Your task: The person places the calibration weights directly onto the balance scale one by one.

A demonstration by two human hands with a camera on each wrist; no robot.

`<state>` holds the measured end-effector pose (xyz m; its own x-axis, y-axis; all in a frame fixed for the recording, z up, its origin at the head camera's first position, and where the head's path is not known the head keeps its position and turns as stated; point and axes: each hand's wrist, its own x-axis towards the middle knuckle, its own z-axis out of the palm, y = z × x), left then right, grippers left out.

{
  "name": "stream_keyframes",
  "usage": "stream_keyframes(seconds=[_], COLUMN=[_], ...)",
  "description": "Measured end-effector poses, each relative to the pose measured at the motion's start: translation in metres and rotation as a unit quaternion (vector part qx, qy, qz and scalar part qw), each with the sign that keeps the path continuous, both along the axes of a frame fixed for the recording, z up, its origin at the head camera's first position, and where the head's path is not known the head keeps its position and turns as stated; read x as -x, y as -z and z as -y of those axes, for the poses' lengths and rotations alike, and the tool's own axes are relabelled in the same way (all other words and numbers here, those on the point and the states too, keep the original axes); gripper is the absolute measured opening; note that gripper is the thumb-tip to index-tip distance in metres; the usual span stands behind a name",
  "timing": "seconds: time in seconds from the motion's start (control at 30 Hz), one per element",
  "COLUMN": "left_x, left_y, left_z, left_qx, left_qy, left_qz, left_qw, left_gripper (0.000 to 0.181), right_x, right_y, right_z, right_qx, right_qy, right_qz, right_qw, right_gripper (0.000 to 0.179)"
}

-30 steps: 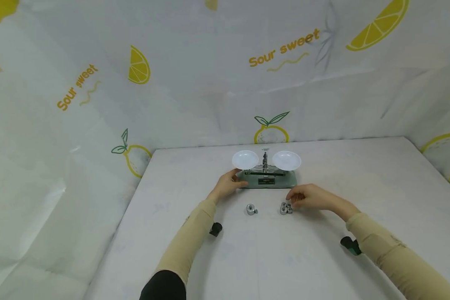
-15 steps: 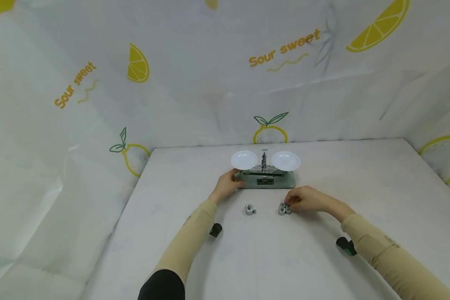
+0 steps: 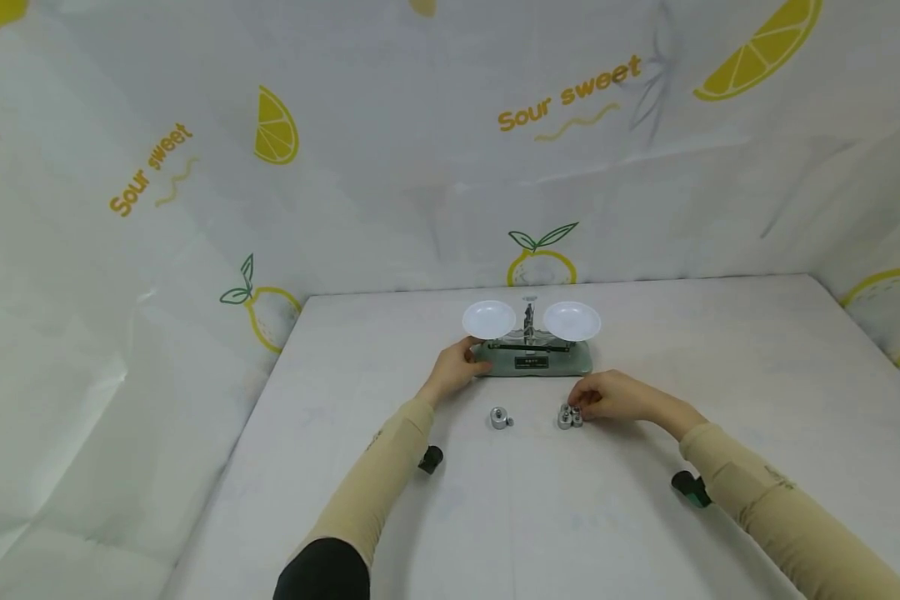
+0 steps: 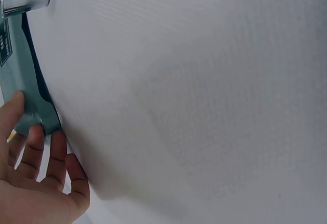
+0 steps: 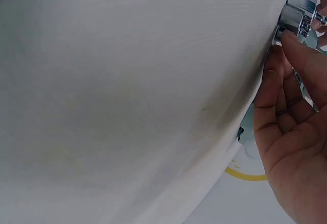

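A two-pan balance scale [image 3: 562, 367] with a green base and white pans stands near the back of the table. My left hand [image 3: 452, 369] grips the left end of its base; in the left wrist view the thumb lies on the front face and the fingers bend round the end. My right hand [image 3: 613, 397] is at a cluster of small shiny metal weights [image 3: 565, 418] in front of the scale. In the right wrist view, thumb and index finger of the right hand [image 5: 291, 137] pinch at the nearest weight, its lower part hidden by them.
Another metal weight [image 3: 498, 417] with a smaller one beside it stands left of the cluster. The white table [image 3: 555, 517] meets a lemon-printed sheet [image 3: 390, 208] at the back and left. Dark devices [image 3: 431, 459] are strapped at both wrists.
My right hand has moved slightly left and closed its fingertips in on the cluster of weights. The left hand has stayed at the balance scale's base.
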<state>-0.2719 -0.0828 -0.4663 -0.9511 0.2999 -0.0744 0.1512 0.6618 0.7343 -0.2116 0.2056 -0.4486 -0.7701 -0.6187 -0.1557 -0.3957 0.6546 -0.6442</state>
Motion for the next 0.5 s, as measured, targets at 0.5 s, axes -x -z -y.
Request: stream_keyframes(seconds=[0.5], left_x=[0.0025], left_y=[-0.0054], left_z=[0.0022], left_qx=[-0.004], left_qy=[0.001], left_qz=[0.019], left_qw=[0.9998], left_gripper=[0.047], right_x=[0.0028], right_y=[0.0029], right_z=[-0.0025], right_qx=[-0.004], right_qy=[0.008], right_qz=[0.002], right_qw=[1.0000], right_gripper=[0.007])
